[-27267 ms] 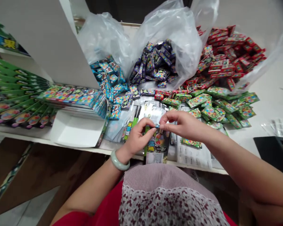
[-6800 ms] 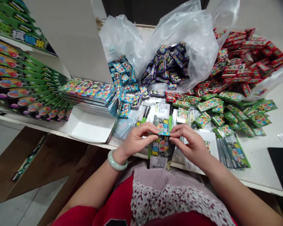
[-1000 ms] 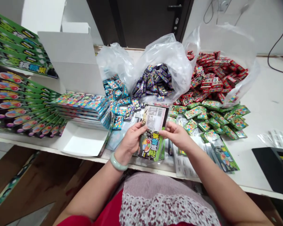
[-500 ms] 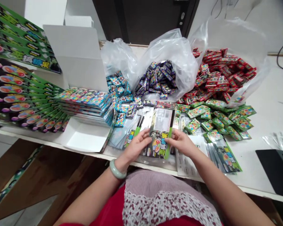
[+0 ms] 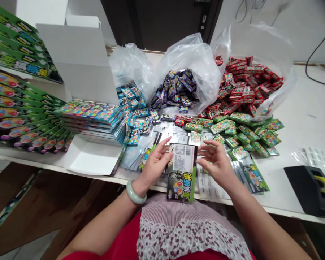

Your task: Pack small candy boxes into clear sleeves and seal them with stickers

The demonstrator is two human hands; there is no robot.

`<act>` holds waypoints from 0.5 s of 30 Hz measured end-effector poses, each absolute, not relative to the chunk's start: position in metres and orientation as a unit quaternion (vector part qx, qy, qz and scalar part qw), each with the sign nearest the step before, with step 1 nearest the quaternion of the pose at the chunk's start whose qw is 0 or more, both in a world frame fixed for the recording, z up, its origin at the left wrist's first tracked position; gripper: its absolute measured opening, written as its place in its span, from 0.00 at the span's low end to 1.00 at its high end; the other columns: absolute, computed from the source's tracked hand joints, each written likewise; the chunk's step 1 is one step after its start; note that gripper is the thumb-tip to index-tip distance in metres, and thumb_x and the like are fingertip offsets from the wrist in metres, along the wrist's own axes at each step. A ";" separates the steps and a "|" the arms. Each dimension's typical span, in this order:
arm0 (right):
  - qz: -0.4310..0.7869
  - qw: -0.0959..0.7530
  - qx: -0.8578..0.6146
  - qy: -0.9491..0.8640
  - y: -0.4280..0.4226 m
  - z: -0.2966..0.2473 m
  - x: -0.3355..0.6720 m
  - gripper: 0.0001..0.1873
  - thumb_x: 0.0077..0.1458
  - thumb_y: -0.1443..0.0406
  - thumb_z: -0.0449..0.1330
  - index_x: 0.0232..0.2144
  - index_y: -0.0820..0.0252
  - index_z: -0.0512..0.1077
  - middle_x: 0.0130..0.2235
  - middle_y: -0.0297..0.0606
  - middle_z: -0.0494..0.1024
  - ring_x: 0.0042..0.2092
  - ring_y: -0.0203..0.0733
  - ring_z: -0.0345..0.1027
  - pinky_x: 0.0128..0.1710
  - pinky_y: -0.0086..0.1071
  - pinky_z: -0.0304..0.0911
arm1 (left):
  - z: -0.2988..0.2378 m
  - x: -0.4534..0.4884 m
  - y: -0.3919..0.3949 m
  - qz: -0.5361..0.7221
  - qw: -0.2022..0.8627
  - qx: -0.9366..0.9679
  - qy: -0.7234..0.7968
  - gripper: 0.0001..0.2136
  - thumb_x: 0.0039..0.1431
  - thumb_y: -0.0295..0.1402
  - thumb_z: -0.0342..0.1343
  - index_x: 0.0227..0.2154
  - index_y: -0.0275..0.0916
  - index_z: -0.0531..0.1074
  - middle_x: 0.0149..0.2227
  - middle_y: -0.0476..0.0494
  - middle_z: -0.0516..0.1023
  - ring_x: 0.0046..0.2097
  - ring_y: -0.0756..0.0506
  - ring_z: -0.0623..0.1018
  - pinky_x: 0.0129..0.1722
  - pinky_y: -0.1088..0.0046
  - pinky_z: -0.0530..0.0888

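In front of my apron a flat printed candy bag, black and green with a white label at its top, is held up near the table's front edge. My left hand pinches the bag's left edge, thumb on its front. Beside the bag's right edge is my right hand, fingers apart and curved, thumb tip close to the edge; whether it touches I cannot tell. Behind the bag lie more flat clear bags and small green candy boxes.
Plastic bags hold blue boxes, purple boxes and red boxes. Loose green boxes lie in front at right. A white carton with stacked colourful packs stands left. A black tape dispenser sits right.
The candy bag has been lifted off the pile and drawn toward my body, its top tilted up. My right hand has loosened from its right edge, fingers spreading. The view has shifted slightly right.
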State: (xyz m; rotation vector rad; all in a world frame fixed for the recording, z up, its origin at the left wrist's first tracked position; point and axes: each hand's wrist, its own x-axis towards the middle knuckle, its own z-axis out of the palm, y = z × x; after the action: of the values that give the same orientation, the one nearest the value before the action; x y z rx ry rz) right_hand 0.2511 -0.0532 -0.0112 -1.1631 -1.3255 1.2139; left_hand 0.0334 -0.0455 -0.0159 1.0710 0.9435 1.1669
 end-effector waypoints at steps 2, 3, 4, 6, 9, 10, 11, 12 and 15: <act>0.468 0.478 -0.489 -0.559 -0.052 -0.005 0.249 0.24 0.49 0.63 0.66 0.47 0.49 0.62 0.38 0.34 0.74 0.34 0.37 0.73 0.34 0.34 0.70 | -0.012 0.031 -0.047 0.478 0.594 0.498 0.413 0.21 0.58 0.30 0.57 0.55 0.45 0.67 0.42 0.46 0.76 0.40 0.50 0.76 0.38 0.77 0.73; 0.462 0.471 -0.493 -0.567 -0.053 -0.004 0.248 0.21 0.51 0.63 0.65 0.46 0.49 0.63 0.37 0.33 0.74 0.32 0.37 0.73 0.33 0.33 0.69 | -0.011 0.029 -0.048 0.463 0.592 0.513 0.416 0.20 0.58 0.30 0.57 0.54 0.44 0.68 0.42 0.46 0.76 0.40 0.50 0.75 0.38 0.77 0.73; 0.457 0.460 -0.497 -0.577 -0.055 -0.004 0.247 0.18 0.52 0.62 0.64 0.45 0.50 0.65 0.37 0.33 0.74 0.32 0.36 0.73 0.33 0.33 0.69 | -0.011 0.028 -0.049 0.447 0.589 0.527 0.420 0.19 0.58 0.30 0.57 0.53 0.44 0.68 0.41 0.46 0.76 0.39 0.50 0.75 0.36 0.77 0.73; 0.450 0.422 -0.505 -0.603 -0.058 -0.006 0.249 0.11 0.55 0.61 0.62 0.42 0.52 0.68 0.36 0.33 0.75 0.31 0.35 0.71 0.32 0.32 0.67 | -0.011 0.026 -0.050 0.420 0.576 0.555 0.427 0.17 0.59 0.31 0.57 0.51 0.42 0.69 0.39 0.46 0.76 0.36 0.51 0.75 0.33 0.77 0.72; 0.445 0.361 -0.506 -0.645 -0.058 -0.005 0.254 0.05 0.59 0.61 0.58 0.35 0.55 0.70 0.31 0.33 0.74 0.29 0.34 0.68 0.30 0.31 0.65 | -0.010 0.029 -0.051 0.445 0.521 0.584 0.436 0.07 0.60 0.33 0.56 0.41 0.40 0.73 0.36 0.46 0.76 0.35 0.50 0.75 0.34 0.76 0.72; 0.440 0.355 -0.501 -0.655 -0.056 -0.004 0.255 0.06 0.59 0.61 0.57 0.33 0.56 0.70 0.31 0.34 0.73 0.30 0.35 0.67 0.30 0.31 0.64 | -0.009 0.032 -0.050 0.461 0.500 0.586 0.439 0.05 0.61 0.33 0.55 0.37 0.39 0.73 0.36 0.46 0.77 0.36 0.50 0.76 0.36 0.75 0.73; 0.435 0.359 -0.495 -0.661 -0.053 -0.002 0.256 0.06 0.59 0.61 0.57 0.32 0.56 0.71 0.32 0.35 0.74 0.32 0.36 0.68 0.31 0.32 0.64 | -0.008 0.034 -0.050 0.475 0.487 0.586 0.441 0.05 0.61 0.33 0.55 0.34 0.38 0.73 0.36 0.46 0.78 0.38 0.49 0.76 0.40 0.74 0.73; 0.436 0.372 -0.489 -0.658 -0.050 0.000 0.256 0.07 0.58 0.61 0.58 0.30 0.56 0.70 0.33 0.36 0.74 0.34 0.37 0.68 0.31 0.32 0.64 | -0.006 0.037 -0.049 0.485 0.485 0.579 0.441 0.05 0.61 0.33 0.55 0.33 0.38 0.73 0.37 0.45 0.79 0.41 0.49 0.77 0.42 0.73 0.73; 0.496 0.425 -0.470 -0.594 -0.041 0.003 0.253 0.06 0.54 0.61 0.62 0.33 0.55 0.69 0.35 0.36 0.73 0.35 0.38 0.68 0.29 0.30 0.65 | -0.004 0.042 -0.047 0.505 0.530 0.528 0.430 0.06 0.61 0.32 0.56 0.40 0.40 0.72 0.41 0.44 0.81 0.43 0.48 0.79 0.42 0.73 0.74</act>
State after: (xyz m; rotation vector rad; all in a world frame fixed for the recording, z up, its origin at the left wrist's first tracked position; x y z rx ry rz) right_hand 0.2526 -0.0411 0.0033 -1.1751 -1.4845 1.2415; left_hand 0.0416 -0.0470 -0.0038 1.2608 1.0272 1.2067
